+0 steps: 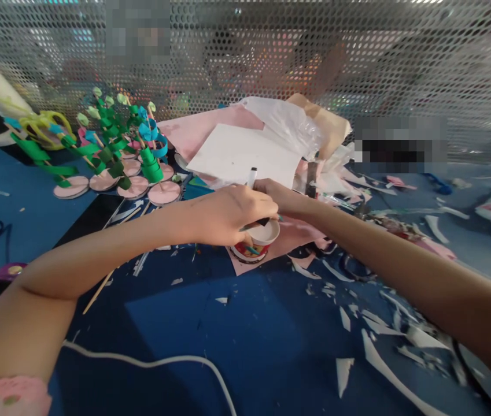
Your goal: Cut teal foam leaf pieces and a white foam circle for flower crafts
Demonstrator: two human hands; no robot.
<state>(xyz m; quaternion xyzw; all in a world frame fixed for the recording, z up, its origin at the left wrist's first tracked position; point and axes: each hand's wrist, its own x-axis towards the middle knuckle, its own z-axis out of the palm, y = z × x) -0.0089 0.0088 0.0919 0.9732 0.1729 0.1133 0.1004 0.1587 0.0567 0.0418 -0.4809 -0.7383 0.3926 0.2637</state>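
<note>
My left hand (245,211) is closed on a small paper cup (264,245) with a white top and a red printed side; a teal-nailed fingertip presses its side. The cup stands on a sheet of pink paper (291,236). Just behind, my right hand (277,195) is closed around a marker (252,177) with a white barrel and a black end, which rises between the two hands. My left hand covers the marker's lower part, and most of my right fingers are hidden. A small dark piece shows at the cup's rim.
Several pink discs (163,194) carry sticks with curled green and blue paper (152,164) at the left. Behind lie white sheets (245,153) and a clear plastic bag (291,118). Paper scraps (344,372) litter the right. A white cable (158,363) crosses the front; a perforated metal panel (210,75) stands behind.
</note>
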